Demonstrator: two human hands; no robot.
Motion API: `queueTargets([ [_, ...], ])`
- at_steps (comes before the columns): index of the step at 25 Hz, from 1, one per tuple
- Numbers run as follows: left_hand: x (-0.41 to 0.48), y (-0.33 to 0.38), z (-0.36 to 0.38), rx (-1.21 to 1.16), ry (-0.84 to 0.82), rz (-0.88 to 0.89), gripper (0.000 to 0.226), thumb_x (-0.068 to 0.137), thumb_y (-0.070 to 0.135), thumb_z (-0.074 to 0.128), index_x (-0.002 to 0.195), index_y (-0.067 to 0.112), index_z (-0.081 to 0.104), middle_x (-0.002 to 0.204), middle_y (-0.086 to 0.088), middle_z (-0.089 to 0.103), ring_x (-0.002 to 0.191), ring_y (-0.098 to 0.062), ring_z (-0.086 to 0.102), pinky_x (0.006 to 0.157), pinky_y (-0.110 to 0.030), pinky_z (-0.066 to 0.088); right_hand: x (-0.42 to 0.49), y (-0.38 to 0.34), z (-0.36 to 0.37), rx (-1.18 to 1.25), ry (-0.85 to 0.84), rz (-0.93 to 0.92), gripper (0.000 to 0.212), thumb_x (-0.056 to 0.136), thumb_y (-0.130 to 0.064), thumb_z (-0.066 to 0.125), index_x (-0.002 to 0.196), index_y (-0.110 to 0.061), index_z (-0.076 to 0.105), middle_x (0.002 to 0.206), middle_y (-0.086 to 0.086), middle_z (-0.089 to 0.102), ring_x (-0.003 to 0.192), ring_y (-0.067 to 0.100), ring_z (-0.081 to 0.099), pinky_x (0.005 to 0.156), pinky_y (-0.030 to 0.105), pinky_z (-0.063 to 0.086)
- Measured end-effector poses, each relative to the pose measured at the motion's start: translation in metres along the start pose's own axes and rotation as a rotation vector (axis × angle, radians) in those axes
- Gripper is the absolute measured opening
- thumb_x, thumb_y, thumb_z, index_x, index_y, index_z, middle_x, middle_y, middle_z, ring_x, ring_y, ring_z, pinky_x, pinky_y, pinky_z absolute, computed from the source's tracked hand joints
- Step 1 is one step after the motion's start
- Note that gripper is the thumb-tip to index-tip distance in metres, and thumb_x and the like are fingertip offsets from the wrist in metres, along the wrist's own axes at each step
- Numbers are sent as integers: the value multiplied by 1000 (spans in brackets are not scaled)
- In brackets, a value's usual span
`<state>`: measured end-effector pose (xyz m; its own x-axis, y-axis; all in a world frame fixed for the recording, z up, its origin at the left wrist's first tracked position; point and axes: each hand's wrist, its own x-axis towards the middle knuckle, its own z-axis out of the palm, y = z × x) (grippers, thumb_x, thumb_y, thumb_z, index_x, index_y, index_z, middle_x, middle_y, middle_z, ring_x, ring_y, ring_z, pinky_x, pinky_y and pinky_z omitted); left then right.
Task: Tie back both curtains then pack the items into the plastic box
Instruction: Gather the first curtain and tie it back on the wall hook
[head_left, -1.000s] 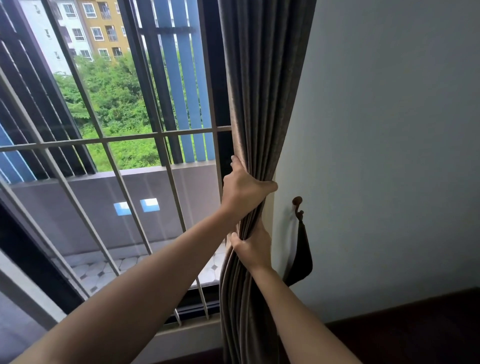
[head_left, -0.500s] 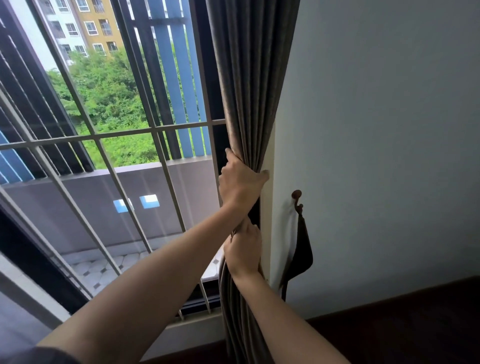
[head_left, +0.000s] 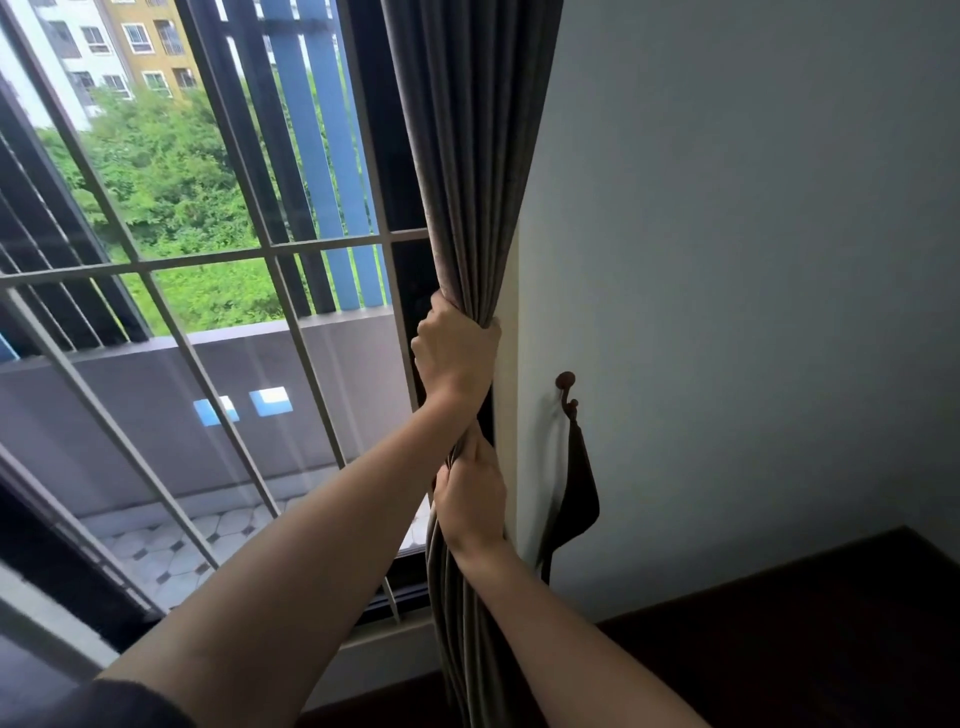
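The brown-grey curtain (head_left: 467, 156) hangs at the right edge of the window, gathered into one thick rope of pleats. Its long axis runs almost straight up and down. From a wide spread at the top it narrows to a tight waist where it is held, then drops in close folds toward the dark floor (head_left: 779, 649) near the person. It lies just beside the pale strip of frame that meets the grey wall (head_left: 753, 260).

Both hands are on it. The left hand (head_left: 454, 353) is the upper one, its fingers curled right round the pleats at the narrowest point. The right hand (head_left: 470, 499) grips the bundle just below, fingers wrapped round the folds and one finger lying up along them. The two forearms reach up from the near side.

To the right of the curtain a small brown hook (head_left: 566, 387) is fixed to the wall, with a dark tieback (head_left: 576, 504) hanging limp from it, apart from the curtain. To the left, the pale window grille (head_left: 208, 260) crosses the glass, with a balcony and green trees beyond.

Compared with a second ago, the pleats are squeezed narrower at the waist. The left hand has closed more fully round them, its thumb no longer spread across the front. The right hand has slipped a little lower down the bundle, so the hands sit slightly further apart. The tieback has stayed on its hook.
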<state>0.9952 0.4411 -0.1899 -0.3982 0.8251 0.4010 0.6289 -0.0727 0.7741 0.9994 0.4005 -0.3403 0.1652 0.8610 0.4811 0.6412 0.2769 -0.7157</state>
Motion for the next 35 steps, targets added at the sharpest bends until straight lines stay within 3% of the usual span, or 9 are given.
queueTargets([
  [5,8,-2,-2,10,24,-32,37,80,29,67,106,5,56,99,-14,68,96,-34,63,84,-36,49,1,-1,1,-2,30,-21,61,83,1,59,140,-1,37,130,15,57,118,30,56,96,34,47],
  [9,7,3,-4,72,-20,-31,63,70,39,78,113,5,47,109,-14,64,103,-35,60,87,-42,49,-4,-4,4,-34,80,-63,69,69,7,70,133,4,44,122,17,62,109,31,62,91,37,52],
  [15,5,3,-11,54,0,-66,32,77,8,58,108,3,52,101,-18,66,98,-38,60,84,-39,50,-9,1,0,-50,86,-98,71,70,0,73,134,1,44,122,13,63,108,27,63,87,31,52],
  [20,-2,2,-7,-2,54,-59,24,74,9,57,97,5,56,89,-13,68,87,-34,63,81,-36,53,-3,17,-15,159,-124,-30,71,88,-21,59,148,-10,22,143,9,45,128,23,47,104,28,39],
  [23,1,3,-3,-4,57,-64,22,75,8,58,97,6,57,89,-13,69,86,-33,63,81,-36,54,-2,41,-30,516,-349,-25,88,82,-51,59,150,-26,9,154,-14,22,139,0,24,111,15,24],
  [26,6,1,-1,-21,73,-64,23,75,8,58,98,6,57,89,-11,69,84,-30,63,78,-33,54,-2,76,-44,498,-129,147,77,84,-61,43,146,-22,21,147,-19,27,134,-9,26,100,0,22],
  [29,8,1,3,-33,78,-47,23,76,9,59,99,6,58,87,-7,67,78,-24,59,75,-29,50,29,119,-46,123,89,366,57,84,-34,56,131,-5,42,130,9,47,121,23,44,96,26,39],
  [31,8,1,5,-42,87,-39,23,77,10,59,99,7,58,82,-3,62,73,-20,53,72,-25,46,50,136,-44,-7,20,510,56,82,-21,62,130,-2,40,132,16,44,120,32,43,95,39,40],
  [35,7,-1,7,-33,100,-34,22,77,11,59,99,9,58,77,3,53,72,-17,48,68,-22,40,68,159,-33,-179,-179,661,63,85,-28,60,139,-8,32,136,14,47,125,34,42,100,47,38],
])
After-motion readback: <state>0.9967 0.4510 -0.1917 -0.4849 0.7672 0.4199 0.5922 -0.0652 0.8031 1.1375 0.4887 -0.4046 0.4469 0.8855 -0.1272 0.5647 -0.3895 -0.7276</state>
